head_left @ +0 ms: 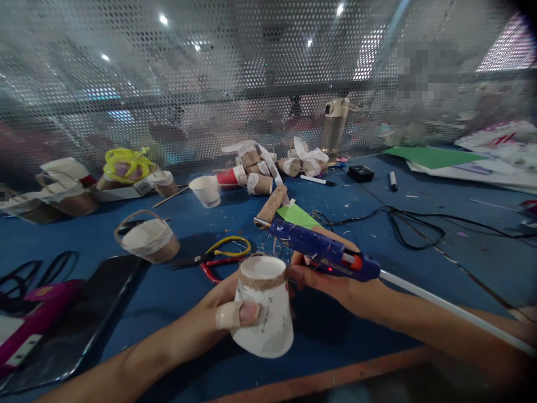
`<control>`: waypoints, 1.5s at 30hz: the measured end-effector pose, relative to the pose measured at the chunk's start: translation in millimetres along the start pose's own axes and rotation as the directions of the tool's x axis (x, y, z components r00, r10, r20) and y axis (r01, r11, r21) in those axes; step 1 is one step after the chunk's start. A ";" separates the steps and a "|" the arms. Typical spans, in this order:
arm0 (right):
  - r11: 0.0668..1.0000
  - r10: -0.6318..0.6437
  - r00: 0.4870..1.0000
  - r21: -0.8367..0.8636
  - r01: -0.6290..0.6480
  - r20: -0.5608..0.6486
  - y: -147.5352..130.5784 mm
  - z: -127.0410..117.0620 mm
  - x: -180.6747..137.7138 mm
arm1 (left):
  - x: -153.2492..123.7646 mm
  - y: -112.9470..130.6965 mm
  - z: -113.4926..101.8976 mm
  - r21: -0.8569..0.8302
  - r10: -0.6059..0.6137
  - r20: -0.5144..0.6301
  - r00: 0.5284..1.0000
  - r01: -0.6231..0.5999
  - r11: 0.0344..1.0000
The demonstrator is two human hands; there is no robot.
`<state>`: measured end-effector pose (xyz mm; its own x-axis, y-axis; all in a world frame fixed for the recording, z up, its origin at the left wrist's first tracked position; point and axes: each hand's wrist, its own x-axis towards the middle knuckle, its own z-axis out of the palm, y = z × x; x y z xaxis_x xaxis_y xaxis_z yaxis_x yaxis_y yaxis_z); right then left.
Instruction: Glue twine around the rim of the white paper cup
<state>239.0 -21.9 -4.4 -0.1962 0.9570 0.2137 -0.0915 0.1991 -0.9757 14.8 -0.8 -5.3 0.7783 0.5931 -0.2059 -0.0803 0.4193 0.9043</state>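
My left hand [235, 310] grips a white paper cup [268, 322], thumb across its side, with a bandage-like wrap on the thumb. The cup's narrow end faces up and its wide end down. Brown twine [262, 284] is wound in a band just below the upper rim. My right hand [327, 274] holds a blue glue gun [323, 246] with a lit red light, its nozzle pointing left above and behind the cup. A long white glue stick [453, 308] sticks out of its back. The right thumb and fingertips close at the cup's right edge, by the twine.
Scissors [210, 259] and a twine-wrapped small basket [151, 240] lie behind left. A twine roll [272, 206] stands behind the nozzle. Further left are a dark tablet-like slab [96, 302] and a magenta glue gun [37, 319]. A black cable [390, 210] crosses the right; a bottle [335, 131] stands at the mesh.
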 end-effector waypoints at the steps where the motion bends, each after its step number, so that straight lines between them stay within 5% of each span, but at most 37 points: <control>1: 1.000 -0.003 1.000 -0.003 0.003 -0.004 0.0 0.4 0.0 | 0.1 -0.4 -1.0 0.004 -0.002 -0.004 1.000 0.002 1.000; 27: 0.998 0.069 0.997 -0.004 -0.069 -0.043 0.7 2.4 -1.2 | 6.0 -3.8 0.8 0.092 0.034 -0.100 0.994 -0.024 0.995; 34: 0.996 0.080 0.996 0.026 -0.079 -0.035 -2.8 3.5 -2.1 | 5.3 -0.5 6.5 -0.026 0.060 -0.174 0.983 -0.065 0.998; 45: 0.989 -0.003 1.000 -0.149 0.002 -0.009 -0.6 -2.8 -3.4 | 6.6 -1.6 3.0 0.005 0.053 -0.137 0.989 -0.053 0.999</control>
<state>242.5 -24.6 -4.8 -0.1869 0.9582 0.2164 0.0545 0.2301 -0.9716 21.9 0.4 -6.9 0.6802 0.7031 -0.2072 -0.1176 0.3837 0.9159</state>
